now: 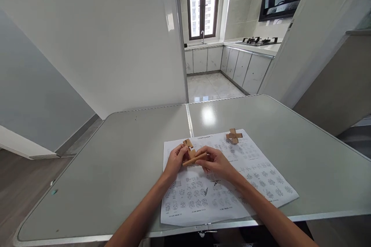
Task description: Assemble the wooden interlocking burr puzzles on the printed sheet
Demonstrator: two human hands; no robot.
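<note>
Both my hands meet over a large printed instruction sheet (pixel 255 185) on a grey table (pixel 116 170). My left hand (pixel 174 161) is closed on a small wooden puzzle piece (pixel 188 144) that sticks up above its fingers. My right hand (pixel 215 162) pinches one end of a long wooden stick (pixel 194 159), which lies slanted between the two hands and reaches the left hand's fingers. A small assembled wooden cross puzzle (pixel 234 136) sits apart on the sheet, beyond my right hand.
The sheet overhangs the table's near edge (pixel 185 228). A seam (pixel 188 119) splits the tabletop down the middle. A white wall (pixel 101 38) stands behind on the left; a kitchen doorway (pixel 214 81) opens straight ahead. A small teal mark (pixel 54 192) lies near the left edge.
</note>
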